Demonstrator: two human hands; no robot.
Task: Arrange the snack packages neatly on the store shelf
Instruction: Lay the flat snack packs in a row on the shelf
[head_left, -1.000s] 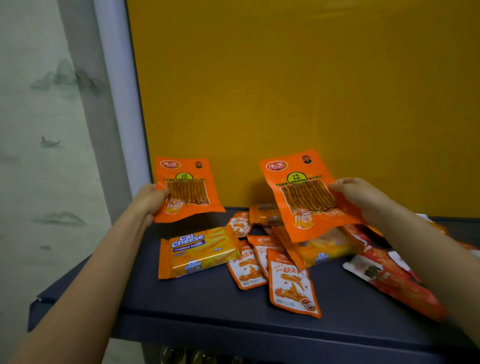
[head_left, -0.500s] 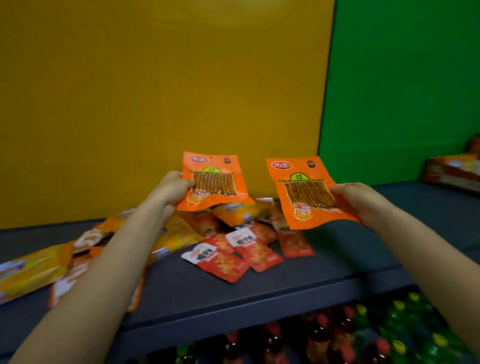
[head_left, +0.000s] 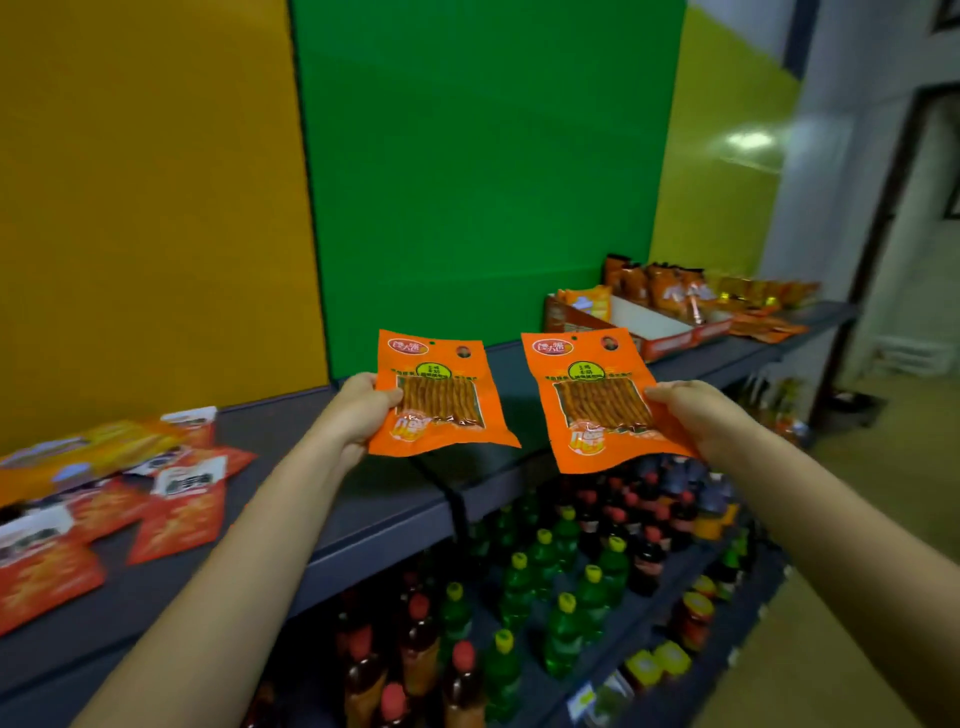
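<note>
My left hand grips the left edge of an orange snack pack with a clear window showing brown sticks. A second, identical orange pack is held by its right edge in my right hand. Both packs hang upright, side by side, above the dark grey shelf in front of the green back panel. Loose red and orange packets lie scattered on the shelf at the left.
A red-and-white cardboard display box and a row of orange bags stand on the shelf at the far right. Below the shelf, several green and dark bottles fill the lower level. An aisle floor opens on the right.
The view has swung right along the shelf, from the yellow panel to the green one. Both hands carried their packs along; the scattered packets now lie at the left.
</note>
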